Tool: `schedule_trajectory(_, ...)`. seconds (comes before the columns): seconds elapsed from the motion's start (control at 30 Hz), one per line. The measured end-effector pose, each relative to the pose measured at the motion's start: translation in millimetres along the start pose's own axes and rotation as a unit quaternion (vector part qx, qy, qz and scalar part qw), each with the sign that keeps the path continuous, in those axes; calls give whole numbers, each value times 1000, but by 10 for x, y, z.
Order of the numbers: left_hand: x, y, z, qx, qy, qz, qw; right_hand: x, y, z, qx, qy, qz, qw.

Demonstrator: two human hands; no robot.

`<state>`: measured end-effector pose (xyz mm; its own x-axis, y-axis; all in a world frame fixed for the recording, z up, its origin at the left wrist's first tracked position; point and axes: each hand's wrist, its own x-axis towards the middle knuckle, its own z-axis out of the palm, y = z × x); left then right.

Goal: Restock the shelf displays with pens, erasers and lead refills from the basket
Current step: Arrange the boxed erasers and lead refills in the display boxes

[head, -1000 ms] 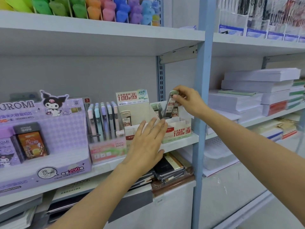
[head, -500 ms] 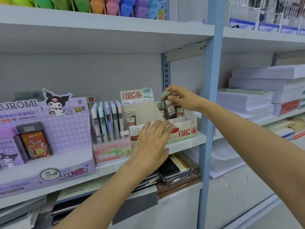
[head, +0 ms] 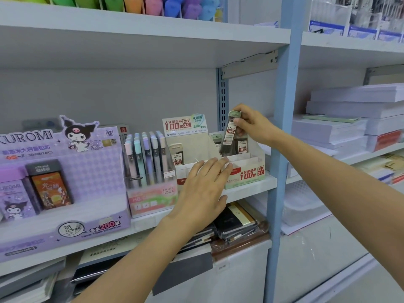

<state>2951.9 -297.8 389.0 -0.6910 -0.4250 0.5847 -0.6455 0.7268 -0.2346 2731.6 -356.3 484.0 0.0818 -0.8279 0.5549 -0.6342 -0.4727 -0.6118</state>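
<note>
On the middle shelf, in the head view, the right hand pinches a lead refill case near its top, its grip closed on the case. The case hangs tilted over the back of the 0.7 display box, just beside another case standing inside. The left hand lies flat, grip open, fingertips against the box's front rim. Pastel pens stand further left, beside a purple Kuromi box.

Only two bare forearms show, ending in a bare left hand and bare right hand, fingers slim, wrists uncovered.
</note>
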Motion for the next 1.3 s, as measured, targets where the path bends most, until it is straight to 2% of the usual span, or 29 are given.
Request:
schedule_trajectory(0.2,-7,-3,1,8,-4,-1,1000,-17,8,-105,29,89,-28,995)
schedule_trajectory(0.37,-8,-7,12,12,-3,0,1000,-99,46,-25,-6,21,-6,1000)
schedule_trajectory(0.43,-16,-3,16,12,-3,-2,1000,-127,52,54,-34,21,-17,999)
schedule_trajectory(0.63,-18,1,25,15,-10,1,1000,-113,-39,-142,6,128,-31,991)
schedule_trajectory(0.8,-25,-3,35,19,-9,-2,1000,-147,-23,-105,-119,91,-32,988)
schedule_trajectory(1.03,-23,-8,33,14,-9,1,1000,-158,22,52,-51,67,-16,996)
schedule_trajectory(1.3,-24,-13,41,18,-17,0,1000,-74,12,38,-83,14,9,996)
